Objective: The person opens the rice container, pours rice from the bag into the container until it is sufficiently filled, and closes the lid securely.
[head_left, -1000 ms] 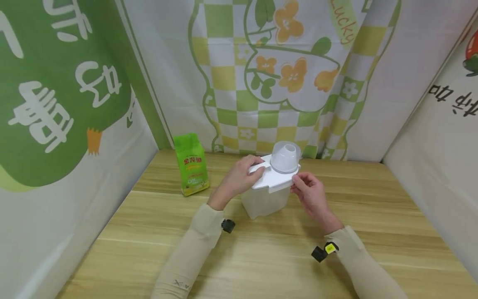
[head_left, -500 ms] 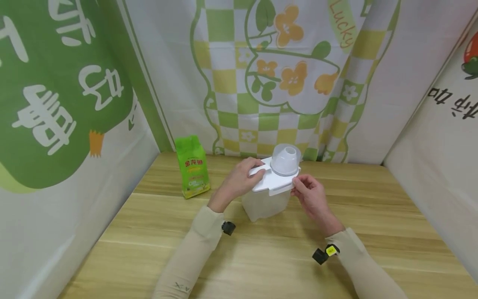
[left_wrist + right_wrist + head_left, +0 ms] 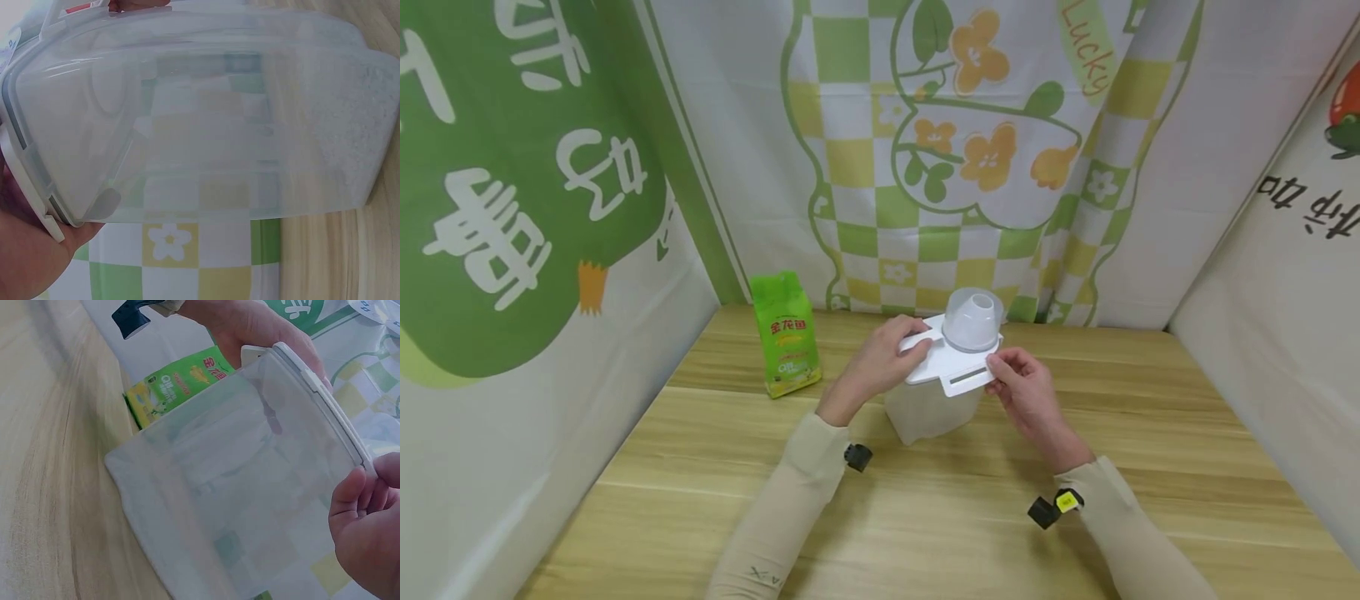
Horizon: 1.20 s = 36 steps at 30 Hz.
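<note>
A translucent container stands on the table with a white lid, and a clear cup sits upside down on the lid. At the lid's left end, my left hand grips the edge, thumb on top. My right hand pinches the right end of a slotted white flap, which sticks outward from the lid's front edge. In the right wrist view my right hand has its fingers curled at the lid's corner beside the container wall.
A green printed bag stands upright on the wooden table, left of the container. Printed curtains hang behind the table and along both sides.
The flap at the lid's front has swung up and outward from its lower position, so its slot shows. Both hands keep nearly the same places.
</note>
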Each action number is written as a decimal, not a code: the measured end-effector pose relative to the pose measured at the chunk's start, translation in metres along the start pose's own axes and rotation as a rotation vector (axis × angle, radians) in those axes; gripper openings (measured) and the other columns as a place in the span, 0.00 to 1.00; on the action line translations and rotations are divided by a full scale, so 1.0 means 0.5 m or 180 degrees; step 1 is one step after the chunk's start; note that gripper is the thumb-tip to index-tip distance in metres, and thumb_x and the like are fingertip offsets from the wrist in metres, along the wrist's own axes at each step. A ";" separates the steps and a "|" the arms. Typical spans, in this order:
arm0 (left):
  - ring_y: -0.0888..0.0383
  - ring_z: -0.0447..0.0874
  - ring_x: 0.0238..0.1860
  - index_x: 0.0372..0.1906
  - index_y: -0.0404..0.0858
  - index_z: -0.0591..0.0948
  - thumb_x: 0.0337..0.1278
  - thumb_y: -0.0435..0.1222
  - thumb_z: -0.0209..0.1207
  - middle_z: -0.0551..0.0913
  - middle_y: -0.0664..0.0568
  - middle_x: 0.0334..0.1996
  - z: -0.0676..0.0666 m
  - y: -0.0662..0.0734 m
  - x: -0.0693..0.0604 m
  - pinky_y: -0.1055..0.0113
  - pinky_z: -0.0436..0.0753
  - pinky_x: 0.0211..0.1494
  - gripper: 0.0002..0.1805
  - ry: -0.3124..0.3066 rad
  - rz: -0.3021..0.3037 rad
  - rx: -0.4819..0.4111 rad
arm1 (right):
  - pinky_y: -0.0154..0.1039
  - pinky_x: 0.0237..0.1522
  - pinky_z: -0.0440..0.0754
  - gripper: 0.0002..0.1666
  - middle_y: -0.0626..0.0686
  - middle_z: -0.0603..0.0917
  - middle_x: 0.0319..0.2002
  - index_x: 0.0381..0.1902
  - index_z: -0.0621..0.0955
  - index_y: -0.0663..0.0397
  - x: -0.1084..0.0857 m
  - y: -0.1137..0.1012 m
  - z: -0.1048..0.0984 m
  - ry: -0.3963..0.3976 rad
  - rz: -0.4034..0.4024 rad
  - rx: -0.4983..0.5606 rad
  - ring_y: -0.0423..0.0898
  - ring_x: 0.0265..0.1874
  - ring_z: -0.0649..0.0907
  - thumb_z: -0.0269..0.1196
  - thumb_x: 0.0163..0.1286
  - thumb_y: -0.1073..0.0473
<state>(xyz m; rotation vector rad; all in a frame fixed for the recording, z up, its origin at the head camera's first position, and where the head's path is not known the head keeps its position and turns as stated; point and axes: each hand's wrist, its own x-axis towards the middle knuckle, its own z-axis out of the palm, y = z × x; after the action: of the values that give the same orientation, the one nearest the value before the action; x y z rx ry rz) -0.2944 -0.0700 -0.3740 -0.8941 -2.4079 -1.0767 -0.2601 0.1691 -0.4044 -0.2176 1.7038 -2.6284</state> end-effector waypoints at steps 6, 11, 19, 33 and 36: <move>0.50 0.82 0.51 0.47 0.35 0.82 0.64 0.38 0.58 0.84 0.44 0.46 -0.001 0.001 -0.001 0.57 0.80 0.58 0.13 0.0002 0.0003 0.0002 | 0.27 0.25 0.73 0.07 0.45 0.75 0.27 0.31 0.77 0.52 0.000 -0.012 -0.004 -0.0085 0.0139 -0.0136 0.37 0.23 0.73 0.60 0.71 0.66; 0.50 0.82 0.50 0.47 0.35 0.82 0.64 0.38 0.58 0.84 0.44 0.46 0.000 0.002 -0.005 0.57 0.80 0.57 0.13 -0.0001 0.0031 0.0011 | 0.27 0.24 0.74 0.06 0.45 0.76 0.27 0.32 0.77 0.53 -0.006 -0.025 -0.003 -0.0117 0.0295 -0.0284 0.37 0.23 0.75 0.60 0.71 0.66; 0.50 0.82 0.53 0.50 0.35 0.82 0.66 0.39 0.57 0.84 0.44 0.49 -0.011 0.003 -0.004 0.57 0.79 0.60 0.14 -0.0143 0.0040 0.0040 | 0.28 0.25 0.76 0.06 0.47 0.76 0.28 0.33 0.77 0.52 -0.007 -0.041 -0.001 -0.0139 0.0504 -0.0479 0.38 0.23 0.76 0.60 0.71 0.65; 0.45 0.76 0.62 0.59 0.31 0.77 0.73 0.35 0.48 0.80 0.39 0.58 -0.044 0.016 0.006 0.52 0.73 0.67 0.18 -0.0756 0.0302 0.0305 | 0.31 0.26 0.82 0.07 0.48 0.79 0.25 0.31 0.78 0.52 0.000 -0.045 -0.013 -0.0522 0.0511 -0.0533 0.41 0.22 0.81 0.59 0.72 0.62; 0.45 0.74 0.63 0.61 0.31 0.75 0.74 0.35 0.47 0.79 0.39 0.59 -0.050 0.023 0.006 0.52 0.72 0.68 0.19 -0.0863 0.0273 0.0370 | 0.33 0.28 0.83 0.06 0.48 0.80 0.27 0.33 0.77 0.52 -0.001 -0.049 -0.019 -0.0647 0.0539 -0.0638 0.41 0.25 0.83 0.59 0.73 0.60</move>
<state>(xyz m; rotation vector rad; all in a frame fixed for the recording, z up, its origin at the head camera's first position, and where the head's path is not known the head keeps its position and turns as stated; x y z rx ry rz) -0.2874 -0.0819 -0.3501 -1.1555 -2.5894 -0.8198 -0.2589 0.1877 -0.3860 -0.3140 1.8251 -2.2344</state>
